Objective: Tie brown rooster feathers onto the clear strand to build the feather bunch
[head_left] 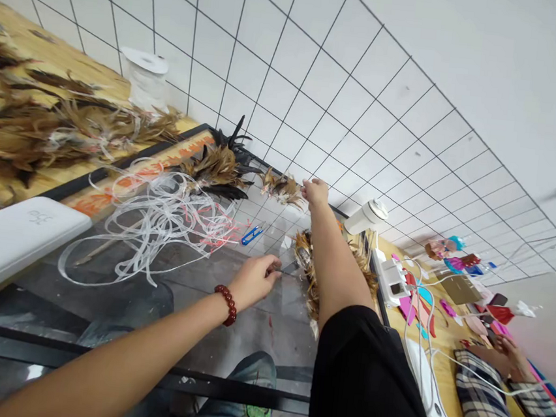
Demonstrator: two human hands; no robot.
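Note:
My left hand [255,281], a dark red bead bracelet [227,305] on its wrist, hovers over the glass tabletop [247,323] with fingers curled together; anything between them is too small to name. Stretched far forward, my right hand [315,192] has its fingers bent in beside a small bunch of brown feathers [282,188]; what they hold is hidden. Left of it sits a bigger brown and black feather bunch [218,166]. Blue thread snips [252,235] lie beyond my left hand, beside a tangle of white ribbon [154,216]. More brown feathers [312,284] lie under my right forearm.
At left are a white power bank [19,242], a ribbon spool [145,78] and a long feather pile [69,129]. A white lidded cup [366,217] stands at the back. Right are cables, a power strip [422,373], colourful pieces and another person's plaid sleeve [480,402].

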